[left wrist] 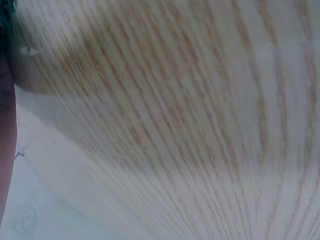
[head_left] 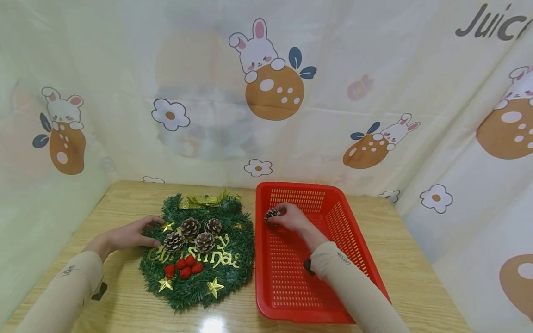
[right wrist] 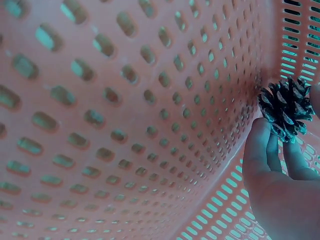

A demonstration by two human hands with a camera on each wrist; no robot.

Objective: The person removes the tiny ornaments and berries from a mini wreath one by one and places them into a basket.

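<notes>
In the head view my right hand (head_left: pixel 293 218) is inside the red plastic basket (head_left: pixel 262 259), near its left wall. It pinches a dark, white-tipped pine cone (head_left: pixel 272 214); in the right wrist view the fingers (right wrist: pixel 256 150) hold that pine cone (right wrist: pixel 287 107) from below. My left hand (head_left: pixel 132 232) rests at the left edge of a green Christmas wreath (head_left: pixel 229 286), thumb and fingers spread apart. On the wreath are several pine cones (head_left: pixel 190 228), red berries (head_left: pixel 185 273), gold stars (head_left: pixel 214 287) and gold lettering (head_left: pixel 226 259).
A gold ribbon bow (head_left: pixel 204 200) tops the wreath. The basket stands just right of the wreath on a wood-grain table (head_left: pixel 120 286). Behind and on both sides hangs a pale curtain (head_left: pixel 208 148) with rabbit and flower prints.
</notes>
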